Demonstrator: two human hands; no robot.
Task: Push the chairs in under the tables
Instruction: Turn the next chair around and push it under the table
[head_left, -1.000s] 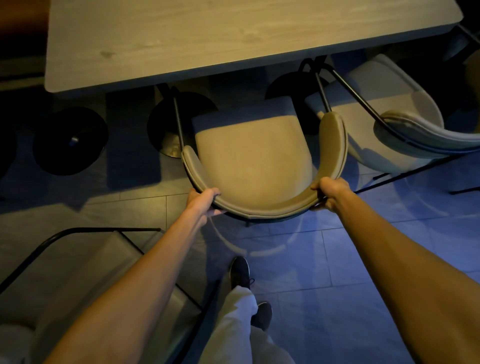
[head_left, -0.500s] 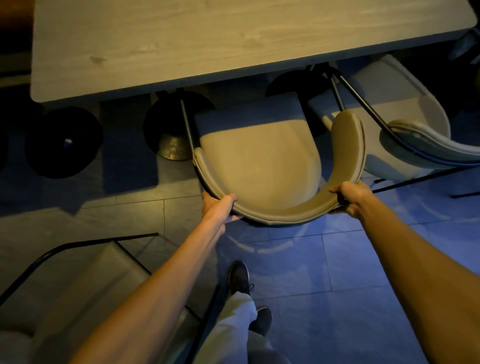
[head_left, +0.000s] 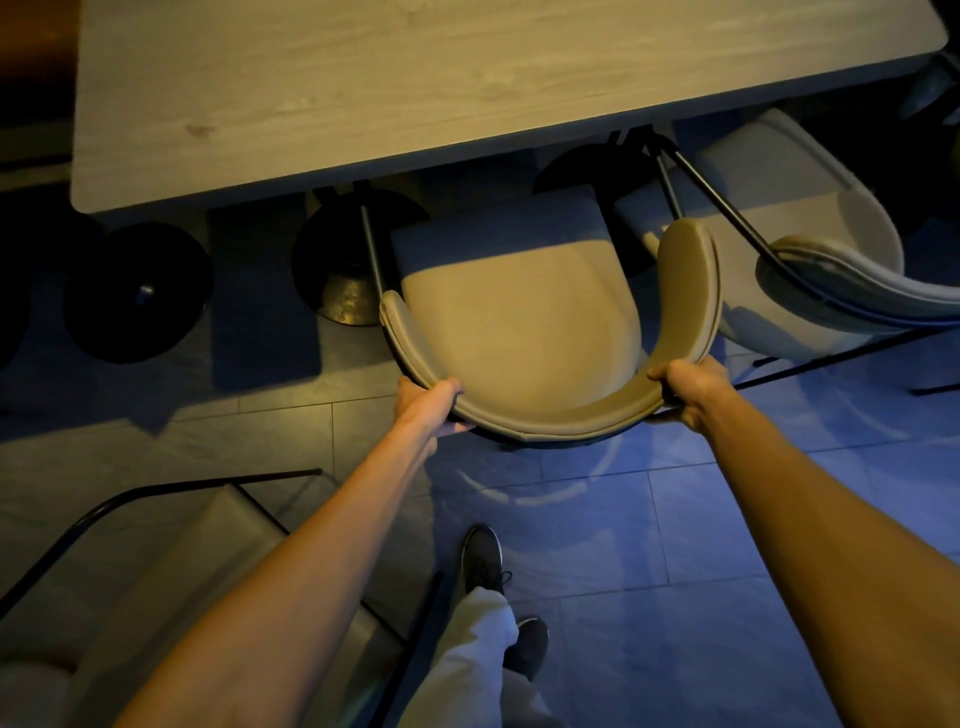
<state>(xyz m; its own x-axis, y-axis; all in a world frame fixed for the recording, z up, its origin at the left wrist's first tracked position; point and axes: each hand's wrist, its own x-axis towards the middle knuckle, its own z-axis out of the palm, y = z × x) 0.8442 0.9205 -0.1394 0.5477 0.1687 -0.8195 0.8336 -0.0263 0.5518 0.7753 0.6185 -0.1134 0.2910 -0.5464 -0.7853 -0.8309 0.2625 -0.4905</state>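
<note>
Since a second ago the chair (head_left: 519, 338) has slid a little toward 3 o'clock along the table (head_left: 467, 78), both hands travelling with it, but it looks hardly any deeper. The left hand (head_left: 428, 402) grips the curved backrest at its 8 o'clock end and the right hand (head_left: 685, 384) grips it at the 4 o'clock end. The two are set well apart, which I judge lets the person steer the chair as well as push it. The chair stands at 12 o'clock from the person. Its seat front lies in the tabletop's shadow near the pedestal base (head_left: 343, 280), and most of the seat lies outside that shadow, so the push seems unfinished. A neighbouring chair (head_left: 810, 208) sits just beside it at 2 o'clock, angled. A third chair (head_left: 171, 561) stands at 8 o'clock, well back from the table. No container shows in view.
</note>
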